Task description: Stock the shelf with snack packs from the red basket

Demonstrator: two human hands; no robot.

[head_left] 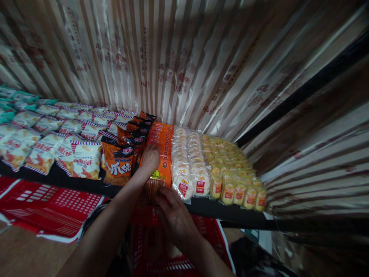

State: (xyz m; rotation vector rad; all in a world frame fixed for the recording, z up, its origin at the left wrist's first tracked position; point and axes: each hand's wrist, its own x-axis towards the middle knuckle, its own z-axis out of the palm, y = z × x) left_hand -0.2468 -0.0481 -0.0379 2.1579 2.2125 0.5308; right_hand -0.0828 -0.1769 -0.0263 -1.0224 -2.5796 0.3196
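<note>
Orange snack packets (160, 139) stand in a tight overlapping row on the shelf. My left hand (151, 157) reaches over the row from the left, its fingers curled down against the packets; their tips are partly hidden. The front orange packet (157, 176) has a clear lower part that shows brown sticks. At its lower right corner lies my right hand (173, 211), fingers stretched and a little apart, touching the packet. Dark orange and black snack bags (117, 161) stand just left of my left wrist. Clear-wrapped white rice crackers (183, 184) adjoin the row on the right.
White snack bags (86, 157) fill the shelf to the left, with green bags (6, 114) beyond. Yellow wrapped snacks (239, 192) stand at the right end. Red baskets (54, 206) sit below the black shelf edge (201, 206). Pleated plastic sheeting (184, 57) hangs behind.
</note>
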